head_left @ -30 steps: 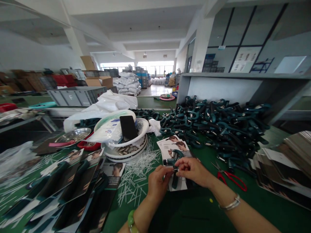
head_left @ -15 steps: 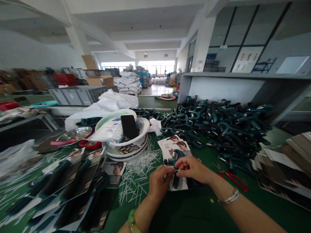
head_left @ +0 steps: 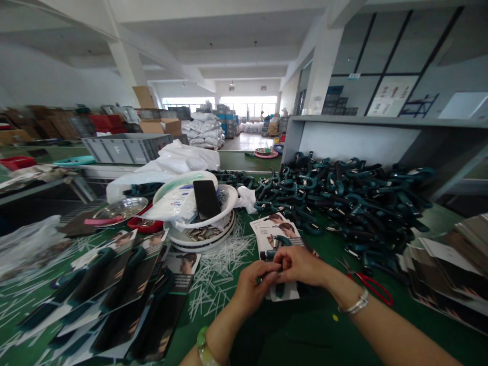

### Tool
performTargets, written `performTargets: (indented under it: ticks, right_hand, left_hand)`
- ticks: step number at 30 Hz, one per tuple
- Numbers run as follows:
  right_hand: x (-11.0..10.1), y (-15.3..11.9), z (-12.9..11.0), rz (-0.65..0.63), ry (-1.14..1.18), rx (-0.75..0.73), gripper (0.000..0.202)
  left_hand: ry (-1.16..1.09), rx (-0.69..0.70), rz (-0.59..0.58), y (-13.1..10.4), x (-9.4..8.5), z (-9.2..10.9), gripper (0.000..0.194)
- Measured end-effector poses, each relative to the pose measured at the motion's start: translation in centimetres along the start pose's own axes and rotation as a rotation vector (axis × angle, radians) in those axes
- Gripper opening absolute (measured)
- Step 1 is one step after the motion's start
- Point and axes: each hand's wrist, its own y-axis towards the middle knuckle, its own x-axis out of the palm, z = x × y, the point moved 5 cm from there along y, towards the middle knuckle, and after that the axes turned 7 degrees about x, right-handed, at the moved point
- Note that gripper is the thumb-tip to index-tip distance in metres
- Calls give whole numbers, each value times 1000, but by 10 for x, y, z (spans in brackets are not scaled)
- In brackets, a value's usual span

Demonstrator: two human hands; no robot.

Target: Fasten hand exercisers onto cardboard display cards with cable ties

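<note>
My left hand (head_left: pixel 253 284) and my right hand (head_left: pixel 299 265) meet over a teal-and-black hand tool (head_left: pixel 281 240) with a curved head, which lies on a printed cardboard card (head_left: pixel 263 229). Thumb and forefinger of my left hand are pinched together at the tool's middle. A thin white tie showed at these fingertips a moment ago; now the fingers cover it. The fingers of my right hand are curled closed against the left fingertips, and what they pinch is hidden. Loose white ties (head_left: pixel 217 272) are scattered left of the card.
Carded tools (head_left: pixel 122 290) overlap at left. A large tool pile (head_left: pixel 343 188) fills the back right. Red-handled scissors (head_left: pixel 371 284) lie right of my hands, near stacked cards (head_left: pixel 453 269). A phone (head_left: pixel 206 200) rests on a white basin (head_left: pixel 229 204) of small metal parts.
My hands have drawn closer together over the tool. The right fingers have curled in and now cover the white tie. The whole view has shifted slightly.
</note>
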Motion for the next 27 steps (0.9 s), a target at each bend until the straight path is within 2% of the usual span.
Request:
performTargets:
  ticks: [4,8,11,14,17,19,20,21,25,27]
  right_hand:
    - [0,-18,-1,232,-159,-223,21]
    - [-1,-33,3,406,-142,-490,16]
    - [2,-40,4,521,-156,-600,18]
    - [0,-47,6,697,-133,-569,19]
    - [-20,-56,16,1027,33,-373,20]
    - [-32,-60,20,1146,119,-249,21]
    - [-36,-59,19,1123,120,-227,22]
    - [-37,-56,16,1039,89,-238,23]
    - [-18,-46,4,579,-165,-421,28]
    - [-6,-46,7,497,-321,-468,27]
  left_hand:
    - [24,-79,-59,3,2,-3,16]
    - [41,-112,-37,4,8,-5,14]
    - [34,-94,-4,6,10,1,14]
    - [98,-102,-8,11,8,8,14]
    - [194,-157,-73,13,6,11,13]
    - [191,-173,-93,11,5,10,12]
    - [173,-176,-91,10,6,9,13]
    - [152,-180,-83,9,6,8,13]
    - [122,-187,-23,7,8,3,13]
    - [115,-167,-12,7,9,4,13]
